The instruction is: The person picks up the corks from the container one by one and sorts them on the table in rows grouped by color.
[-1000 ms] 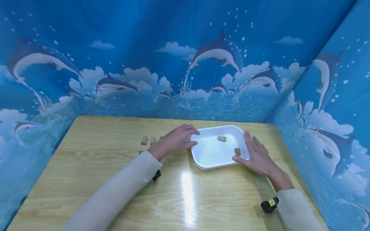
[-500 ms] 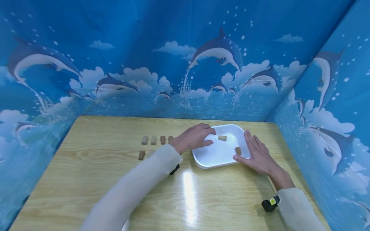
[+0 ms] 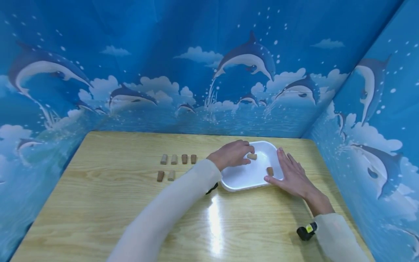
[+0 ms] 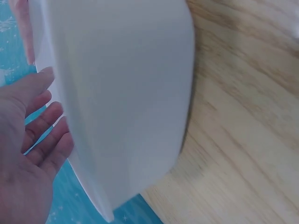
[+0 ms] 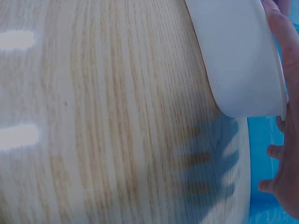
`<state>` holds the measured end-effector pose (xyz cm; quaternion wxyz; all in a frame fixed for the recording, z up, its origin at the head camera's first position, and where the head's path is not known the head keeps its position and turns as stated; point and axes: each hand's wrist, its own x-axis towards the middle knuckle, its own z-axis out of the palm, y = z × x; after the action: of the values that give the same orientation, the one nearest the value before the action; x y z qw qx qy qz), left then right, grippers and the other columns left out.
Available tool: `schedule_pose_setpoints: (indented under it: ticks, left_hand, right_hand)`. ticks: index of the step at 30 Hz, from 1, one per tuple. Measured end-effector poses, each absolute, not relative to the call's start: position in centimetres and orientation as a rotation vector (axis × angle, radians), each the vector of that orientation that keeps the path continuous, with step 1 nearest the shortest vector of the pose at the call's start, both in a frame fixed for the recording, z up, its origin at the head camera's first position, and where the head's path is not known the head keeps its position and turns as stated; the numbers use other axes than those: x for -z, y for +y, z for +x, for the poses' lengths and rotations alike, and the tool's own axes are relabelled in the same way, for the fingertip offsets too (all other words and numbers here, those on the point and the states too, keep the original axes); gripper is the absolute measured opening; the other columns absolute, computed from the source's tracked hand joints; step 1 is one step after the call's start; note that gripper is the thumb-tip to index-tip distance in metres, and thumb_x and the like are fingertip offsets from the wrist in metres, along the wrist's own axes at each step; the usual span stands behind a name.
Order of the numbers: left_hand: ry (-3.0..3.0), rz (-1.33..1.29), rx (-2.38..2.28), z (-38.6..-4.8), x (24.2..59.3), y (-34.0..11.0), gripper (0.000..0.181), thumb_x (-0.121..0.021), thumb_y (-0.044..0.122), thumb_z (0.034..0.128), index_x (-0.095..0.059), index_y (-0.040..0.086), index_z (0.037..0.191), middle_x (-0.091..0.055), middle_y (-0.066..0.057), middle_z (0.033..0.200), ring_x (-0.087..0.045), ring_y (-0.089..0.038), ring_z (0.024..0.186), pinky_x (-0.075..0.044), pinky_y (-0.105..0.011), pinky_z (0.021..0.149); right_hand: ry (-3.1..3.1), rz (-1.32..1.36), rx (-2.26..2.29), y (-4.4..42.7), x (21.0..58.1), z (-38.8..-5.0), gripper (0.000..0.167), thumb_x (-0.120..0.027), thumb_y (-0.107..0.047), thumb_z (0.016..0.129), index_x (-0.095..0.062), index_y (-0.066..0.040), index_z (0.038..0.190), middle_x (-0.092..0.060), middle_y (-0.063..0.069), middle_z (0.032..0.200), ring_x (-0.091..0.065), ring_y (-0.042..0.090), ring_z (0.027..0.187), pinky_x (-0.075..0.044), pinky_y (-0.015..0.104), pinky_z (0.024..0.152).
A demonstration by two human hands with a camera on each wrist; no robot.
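A white plastic tray [image 3: 239, 180] stands on the table with two tapered cork stoppers in it. My left hand [image 3: 231, 155] reaches over its left side, thumb and fingers apart around the farther cork stopper [image 3: 252, 156]; a grip on it does not show. In the left wrist view the left hand [image 4: 28, 135] has its fingers spread beside the tray wall [image 4: 121, 93]. At the tray's right rim rests my right hand [image 3: 291, 178], fingers straight and thumb over the near corner. Close to that thumb lies the second cork stopper [image 3: 270, 171].
Left of the tray, several cork stoppers lie in two rows on the wooden table [image 3: 108, 203]. The back row includes a brown stopper [image 3: 194, 159]; the front one has a dark stopper [image 3: 160, 176] and a pale stopper [image 3: 171, 175]. A dolphin-print backdrop [image 3: 170, 120] borders the table.
My left hand has moved right, from the tray's left rim to the farther cork stopper inside. The stoppers on the table are uncovered now. My right hand stays at the right rim.
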<state>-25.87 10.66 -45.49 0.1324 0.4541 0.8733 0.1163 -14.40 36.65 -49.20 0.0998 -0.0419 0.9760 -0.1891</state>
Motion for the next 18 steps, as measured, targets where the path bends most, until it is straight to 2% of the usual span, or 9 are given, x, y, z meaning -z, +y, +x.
schedule_pose_setpoints:
  ticks: [6,13,18]
  left_hand:
    - [2.506,1.331,-0.335,-25.9,45.1,11.7,0.042,-0.069,0.03,0.1096,-0.065,0.018,0.149,-0.068,0.0,0.148,-0.064,-0.016,0.137,-0.051,-0.03,0.119]
    - [2.483,1.352,-0.229,-25.6,45.5,12.8,0.046,-0.068,0.029,0.1098,-0.061,0.02,0.155,-0.066,0.001,0.151,-0.063,-0.014,0.137,-0.052,-0.027,0.118]
    - [2.471,1.409,-0.092,-25.4,45.9,13.1,0.055,-0.067,0.027,0.1104,-0.052,0.022,0.163,-0.059,-0.001,0.16,-0.055,-0.017,0.148,-0.042,-0.029,0.128]
  right_hand:
    - [2.895,-0.144,0.553,36.9,49.2,-14.5,0.123,-0.066,-0.071,0.098,0.012,-0.013,0.174,0.008,0.017,0.184,-0.001,0.057,0.165,-0.005,0.086,0.124]
    - [2.898,-0.156,0.561,36.9,49.3,-14.4,0.122,-0.066,-0.07,0.099,0.012,-0.014,0.174,0.007,0.017,0.184,-0.002,0.057,0.166,-0.006,0.086,0.124]
    - [2.908,-0.163,0.556,36.9,49.3,-14.4,0.122,-0.067,-0.068,0.099,0.011,-0.013,0.174,0.005,0.018,0.184,-0.003,0.057,0.165,-0.007,0.086,0.124]
